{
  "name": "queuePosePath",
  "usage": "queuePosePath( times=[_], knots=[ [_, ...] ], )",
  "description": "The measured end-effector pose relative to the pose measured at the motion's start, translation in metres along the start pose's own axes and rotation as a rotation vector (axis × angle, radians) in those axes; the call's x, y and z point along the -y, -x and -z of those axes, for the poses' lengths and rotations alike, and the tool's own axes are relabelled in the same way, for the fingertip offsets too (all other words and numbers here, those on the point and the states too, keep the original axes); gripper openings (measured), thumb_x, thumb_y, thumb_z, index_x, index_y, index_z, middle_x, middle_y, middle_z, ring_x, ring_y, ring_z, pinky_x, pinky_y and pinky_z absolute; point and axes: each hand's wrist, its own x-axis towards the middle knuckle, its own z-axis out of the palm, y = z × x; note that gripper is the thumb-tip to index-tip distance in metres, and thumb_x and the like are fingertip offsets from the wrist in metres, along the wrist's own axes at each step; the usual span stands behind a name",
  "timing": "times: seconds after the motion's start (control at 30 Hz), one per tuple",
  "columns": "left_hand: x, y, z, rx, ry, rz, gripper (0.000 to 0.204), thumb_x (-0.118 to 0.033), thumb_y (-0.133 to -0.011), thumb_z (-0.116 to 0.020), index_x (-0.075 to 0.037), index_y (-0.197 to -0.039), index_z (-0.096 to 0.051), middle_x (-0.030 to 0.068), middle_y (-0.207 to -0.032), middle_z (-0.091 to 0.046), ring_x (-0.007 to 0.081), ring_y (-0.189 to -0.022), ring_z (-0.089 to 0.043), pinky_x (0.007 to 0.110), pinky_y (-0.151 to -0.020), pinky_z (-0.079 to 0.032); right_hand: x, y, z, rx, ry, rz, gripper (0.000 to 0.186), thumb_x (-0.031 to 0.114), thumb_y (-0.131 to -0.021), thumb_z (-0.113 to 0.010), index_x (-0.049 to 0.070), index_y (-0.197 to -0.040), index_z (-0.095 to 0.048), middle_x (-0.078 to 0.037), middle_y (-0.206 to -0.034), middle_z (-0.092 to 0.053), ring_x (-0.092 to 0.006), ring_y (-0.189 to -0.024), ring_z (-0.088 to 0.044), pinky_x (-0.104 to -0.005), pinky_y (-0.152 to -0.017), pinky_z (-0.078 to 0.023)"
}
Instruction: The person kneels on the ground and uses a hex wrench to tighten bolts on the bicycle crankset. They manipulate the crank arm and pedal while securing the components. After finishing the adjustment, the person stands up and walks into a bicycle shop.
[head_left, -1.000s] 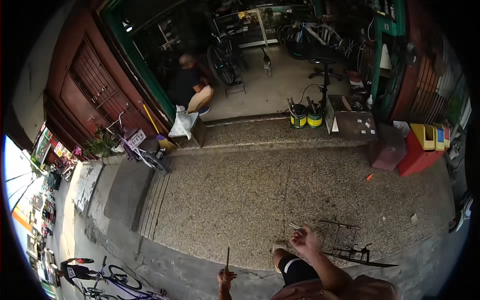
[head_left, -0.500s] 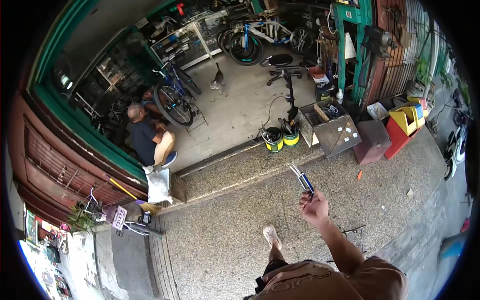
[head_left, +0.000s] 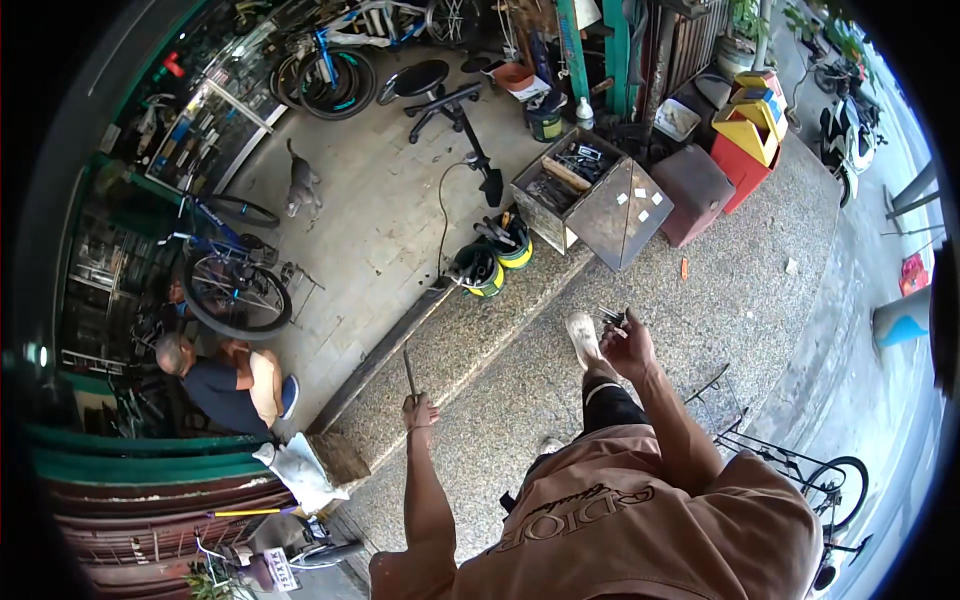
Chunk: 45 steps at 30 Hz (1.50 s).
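Note:
My left hand (head_left: 420, 411) is closed around one end of a slim dark rod-shaped tool (head_left: 410, 372), which points up and away over the speckled step. To the right, my right hand (head_left: 628, 348) is closed on slim metal hand tools (head_left: 612, 317); their short ends show past the fingers and their exact kind is hard to make out. Beyond both hands, an open metal toolbox (head_left: 548, 200) holds loose tools. Beside it stand two dark tool buckets with yellow bands, the nearer bucket (head_left: 480, 280) among them.
A person (head_left: 215, 380) sits low by a blue bicycle (head_left: 235, 285) at the left. A grey cat (head_left: 303, 185) is on the shop floor, near a black stool (head_left: 420, 80). A brown box (head_left: 700, 190) and red bin (head_left: 740, 165) stand right. A bicycle (head_left: 800, 470) is behind me.
My left hand has come into view with the rod-shaped tool. My right hand is drawn closer to my body with its tools. The view has turned, and I stand nearer the toolbox.

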Motion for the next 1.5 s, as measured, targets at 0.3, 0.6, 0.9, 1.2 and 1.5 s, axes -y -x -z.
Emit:
queuePosePath(
  times=[0.3, 0.6, 0.9, 1.2, 1.5],
  knots=[
    [0.047, -0.051, -0.107, -0.038, -0.054, 0.377, 0.033, -0.029, -0.086, -0.064, -0.001, -0.100, -0.055, 0.0119, -0.072, -0.061, 0.0259, -0.058, -0.064, 0.041, -0.047, -0.056, 0.113, -0.309, -0.049, -0.229, 1.212, 0.382, 0.023, 0.019, -0.085, -0.063, -0.002, -0.077, -0.063, -0.008, -0.066, -0.062, -0.0144, -0.057, -0.058, -0.0308, -0.049, -0.046],
    [-0.036, 0.048, -0.134, -0.162, -0.107, 0.951, 0.029, -0.031, -0.091, -0.056, -0.008, -0.109, -0.052, 0.0163, -0.088, -0.066, 0.0324, -0.068, -0.067, 0.048, -0.058, -0.057, 0.205, -0.525, -0.102, -0.411, 1.722, 0.246, 0.040, 0.040, -0.078, -0.064, 0.000, -0.081, -0.069, -0.023, -0.080, -0.066, -0.0354, -0.076, -0.067, -0.0424, -0.068, -0.052],
    [-0.055, 0.090, -0.154, -0.515, 0.123, 0.914, 0.032, -0.037, -0.089, -0.056, -0.010, -0.107, -0.053, 0.0188, -0.091, -0.064, 0.0356, -0.070, -0.066, 0.048, -0.057, -0.054, 0.160, -0.530, -0.143, 0.110, 1.433, -0.360, 0.015, 0.014, -0.081, -0.057, -0.001, -0.079, -0.056, -0.010, -0.062, -0.055, -0.0180, -0.052, -0.059, -0.0313, -0.041, -0.050],
    [-0.021, 0.065, -0.125, -0.540, 0.229, 0.957, 0.030, -0.029, -0.085, -0.064, -0.005, -0.102, -0.057, 0.0186, -0.087, -0.061, 0.0321, -0.064, -0.064, 0.048, -0.057, -0.056, 0.037, -0.465, -0.193, 0.403, 1.560, -0.455, 0.013, 0.003, -0.070, -0.068, 0.003, -0.062, -0.059, -0.008, -0.053, -0.055, -0.0150, -0.040, -0.050, -0.0288, -0.035, -0.034],
    [-0.023, -0.100, 0.016, -0.419, 0.224, 0.687, 0.032, -0.038, -0.088, -0.060, -0.010, -0.102, -0.056, 0.0108, -0.080, -0.062, 0.0237, -0.063, -0.064, 0.039, -0.056, -0.054, -0.218, -0.482, -0.352, 0.429, 1.414, -0.687, 0.016, -0.006, -0.070, -0.071, 0.005, -0.075, -0.060, -0.008, -0.075, -0.057, -0.0199, -0.064, -0.055, -0.0305, -0.052, -0.040]
  ],
)
